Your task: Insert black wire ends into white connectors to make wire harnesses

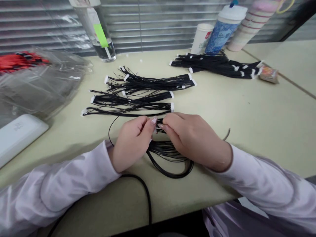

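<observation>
Both hands meet over a bundle of thin black wires (166,149) near the front of the table. My left hand (133,138) is closed, thumb and forefinger pinching a small white connector (155,130) at the wires' end. The fingers of my right hand (195,138) are closed on the black wires just right of that connector. Below the hands a thicker black cable (172,175) loops round, and another black cable (145,187) runs off the front edge. Just beyond lie wire harnesses (133,105) with white end connectors. My palms hide part of the bundle.
More black harnesses (158,82) lie farther back, and a large pile (214,65) sits at the back right. Behind stand a clear bottle (106,49), a white cup (201,38), a blue tumbler (221,33) and a pink bottle (251,26). Plastic bags (39,89) and a white case (22,135) are left.
</observation>
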Available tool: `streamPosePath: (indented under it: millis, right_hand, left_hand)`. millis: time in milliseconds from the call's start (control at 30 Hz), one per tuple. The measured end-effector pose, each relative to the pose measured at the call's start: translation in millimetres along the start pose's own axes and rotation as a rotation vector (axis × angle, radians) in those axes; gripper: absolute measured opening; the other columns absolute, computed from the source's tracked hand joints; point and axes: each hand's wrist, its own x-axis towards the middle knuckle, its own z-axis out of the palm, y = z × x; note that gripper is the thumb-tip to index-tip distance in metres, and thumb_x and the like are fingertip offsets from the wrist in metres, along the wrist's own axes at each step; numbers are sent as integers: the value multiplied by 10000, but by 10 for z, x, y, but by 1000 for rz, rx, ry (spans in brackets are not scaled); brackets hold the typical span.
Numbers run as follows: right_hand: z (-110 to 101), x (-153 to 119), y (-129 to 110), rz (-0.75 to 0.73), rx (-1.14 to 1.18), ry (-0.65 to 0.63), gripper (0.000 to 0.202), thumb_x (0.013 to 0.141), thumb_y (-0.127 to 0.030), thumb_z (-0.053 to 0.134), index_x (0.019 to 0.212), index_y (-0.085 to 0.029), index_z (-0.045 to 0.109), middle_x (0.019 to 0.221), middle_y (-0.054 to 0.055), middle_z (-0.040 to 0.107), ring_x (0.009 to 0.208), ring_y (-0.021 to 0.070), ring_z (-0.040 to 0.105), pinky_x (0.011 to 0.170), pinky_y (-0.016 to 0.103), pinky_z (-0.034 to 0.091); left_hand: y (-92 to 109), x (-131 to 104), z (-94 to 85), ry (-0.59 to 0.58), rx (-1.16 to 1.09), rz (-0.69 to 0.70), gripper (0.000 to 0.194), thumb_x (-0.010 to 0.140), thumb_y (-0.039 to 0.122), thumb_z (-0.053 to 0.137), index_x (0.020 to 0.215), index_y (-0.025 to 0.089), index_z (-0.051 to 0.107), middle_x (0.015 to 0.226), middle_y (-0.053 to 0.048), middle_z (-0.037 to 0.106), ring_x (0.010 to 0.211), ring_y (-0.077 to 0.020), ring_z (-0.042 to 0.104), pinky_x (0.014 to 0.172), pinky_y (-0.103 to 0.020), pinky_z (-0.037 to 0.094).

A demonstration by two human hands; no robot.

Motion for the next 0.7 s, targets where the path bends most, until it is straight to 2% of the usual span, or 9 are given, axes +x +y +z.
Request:
streamPosePath:
  millis: [133, 300, 500, 700]
  right_hand:
    - [-23, 1, -7, -4, 79, -19, 289, 908, -231, 300, 798, -113, 540, 685, 39, 539, 602, 123, 440, 569, 268, 293]
    - [-43, 11, 13, -36, 194, 16, 222, 879, -194, 368, 765, -107, 537, 646, 12, 519, 578, 90, 411, 565, 243, 288]
    - [-91, -22, 74, 34, 269, 53, 214, 874, -186, 405, 696, -129, 511, 587, -29, 474, 534, 53, 373, 546, 203, 280]
    - [-107, -16, 44, 31, 316, 37, 182, 866, -182, 429, 715, -136, 519, 608, -37, 477, 544, 46, 368, 552, 197, 277]
  left_hand:
    - [-20, -40, 4, 12, -5, 40, 348, 876, 284, 386, 558, 169, 467, 488, 37, 498, 460, -71, 426, 463, -196, 329]
    - [-14, -69, 8, 39, -29, 53, 331, 867, 259, 409, 554, 169, 465, 488, 39, 498, 462, -65, 422, 454, -188, 327]
    - [-29, -73, -11, 96, -99, -8, 357, 880, 267, 390, 537, 178, 436, 458, 44, 488, 430, -59, 423, 422, -184, 318]
    - [-12, -59, -17, 61, -59, 64, 347, 876, 239, 400, 542, 171, 465, 450, 47, 471, 430, -51, 407, 443, -173, 328]
